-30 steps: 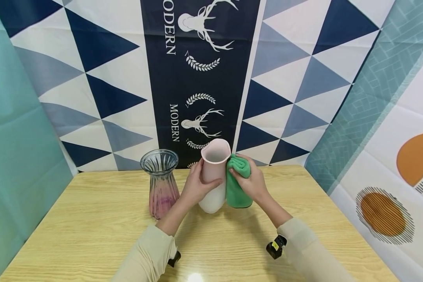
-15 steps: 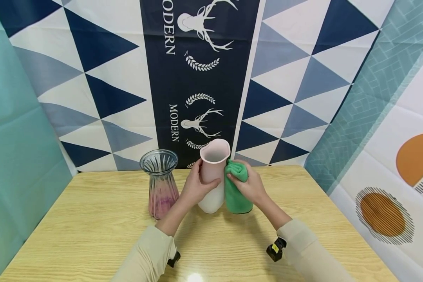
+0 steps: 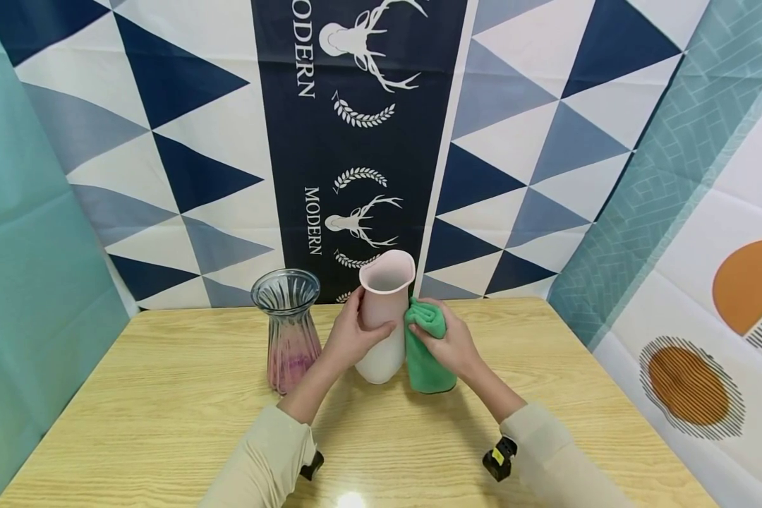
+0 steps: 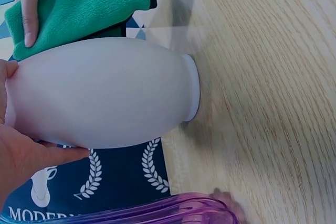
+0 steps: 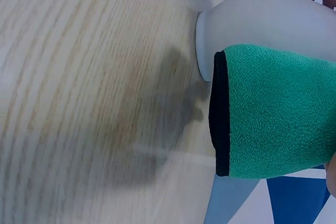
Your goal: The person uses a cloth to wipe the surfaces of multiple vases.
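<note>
A white vase (image 3: pixel 386 353) with a pinkish, wavy rim stands upright on the wooden table. My left hand (image 3: pixel 352 336) grips its upper body from the left, thumb across the front. In the left wrist view the foot of the vase (image 4: pixel 113 93) rests on the table. On the right side, my right hand (image 3: pixel 449 341) holds a folded green cloth (image 3: pixel 430 370) with a dark edge, bunched at the top and hanging down against the vase's side. The right wrist view has the cloth (image 5: pixel 278 114) overlapping part of the vase (image 5: pixel 252 22).
Left of the white vase is a ribbed glass vase (image 3: pixel 290 331), blue at the rim and pink below, close to my left forearm. A patterned cloth backdrop (image 3: pixel 355 141) rises behind the wooden table (image 3: pixel 165 423). Hanging sheets flank both sides.
My right hand has slid the green cloth downward along the right side of the white vase. The left hand and both vases stay essentially where they were.
</note>
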The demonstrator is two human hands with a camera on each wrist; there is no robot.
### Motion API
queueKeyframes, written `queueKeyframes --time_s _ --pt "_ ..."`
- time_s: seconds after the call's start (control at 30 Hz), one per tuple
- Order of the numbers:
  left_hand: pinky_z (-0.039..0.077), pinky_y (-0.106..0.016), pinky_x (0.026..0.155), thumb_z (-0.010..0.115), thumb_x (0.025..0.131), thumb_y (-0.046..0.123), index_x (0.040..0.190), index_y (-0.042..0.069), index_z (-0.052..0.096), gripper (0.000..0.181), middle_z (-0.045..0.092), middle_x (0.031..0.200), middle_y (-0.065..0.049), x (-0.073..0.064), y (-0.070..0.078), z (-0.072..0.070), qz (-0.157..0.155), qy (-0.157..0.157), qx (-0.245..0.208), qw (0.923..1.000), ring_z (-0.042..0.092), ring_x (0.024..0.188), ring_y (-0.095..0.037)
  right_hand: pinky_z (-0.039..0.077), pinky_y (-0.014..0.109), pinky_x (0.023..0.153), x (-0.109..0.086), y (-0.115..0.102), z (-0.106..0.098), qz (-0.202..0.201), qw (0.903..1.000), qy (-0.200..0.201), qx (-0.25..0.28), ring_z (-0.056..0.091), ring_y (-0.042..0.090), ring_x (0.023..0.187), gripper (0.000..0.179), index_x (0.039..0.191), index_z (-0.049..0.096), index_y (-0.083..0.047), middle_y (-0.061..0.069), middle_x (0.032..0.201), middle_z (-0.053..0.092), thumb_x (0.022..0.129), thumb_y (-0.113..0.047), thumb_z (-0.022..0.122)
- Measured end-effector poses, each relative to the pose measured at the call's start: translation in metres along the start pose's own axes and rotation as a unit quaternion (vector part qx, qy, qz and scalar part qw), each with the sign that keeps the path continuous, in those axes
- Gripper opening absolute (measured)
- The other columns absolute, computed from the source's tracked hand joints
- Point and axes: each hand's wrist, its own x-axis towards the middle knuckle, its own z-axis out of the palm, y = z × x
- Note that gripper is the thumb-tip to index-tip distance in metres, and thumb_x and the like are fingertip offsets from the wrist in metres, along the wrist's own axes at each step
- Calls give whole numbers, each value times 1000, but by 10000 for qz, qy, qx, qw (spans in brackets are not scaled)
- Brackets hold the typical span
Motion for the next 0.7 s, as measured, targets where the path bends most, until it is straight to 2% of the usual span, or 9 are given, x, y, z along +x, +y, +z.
queueKeyframes --time_s 0.27,0.4,0.53,0.7 --pt "41 -48 104 75 78 21 145 11 28 83 42 142 -11 0 1 -1 -40 -69 -48 10000 46 126 -29 47 51 94 -9 7 3 183 9997 -21 -128 58 30 114 48 127 53 -14 11 123 62 83 -23 72" --pt "40 -48 104 75 79 21 146 10 27 83 42 142 -12 0 2 -2 -19 -125 -39 9999 46 127 -30 47 51 93 -16 12 6 387 9990 -122 -192 58 31 114 49 127 53 -13 11 123 62 83 -24 72" --pt "40 -48 105 74 79 21 146 10 26 83 41 143 -12 0 2 -3 -64 -187 -53 9998 45 128 -30 47 51 94 -21 16 8 606 9975 -229 -279 58 30 114 48 127 53 -18 9 124 61 83 -26 71" --pt "41 -49 104 75 79 20 146 11 26 83 42 142 -12 0 3 -3 -78 -187 -40 9998 45 127 -30 47 51 92 -24 17 8 583 9973 -197 -396 59 29 113 46 126 53 -21 8 124 62 84 -28 70"
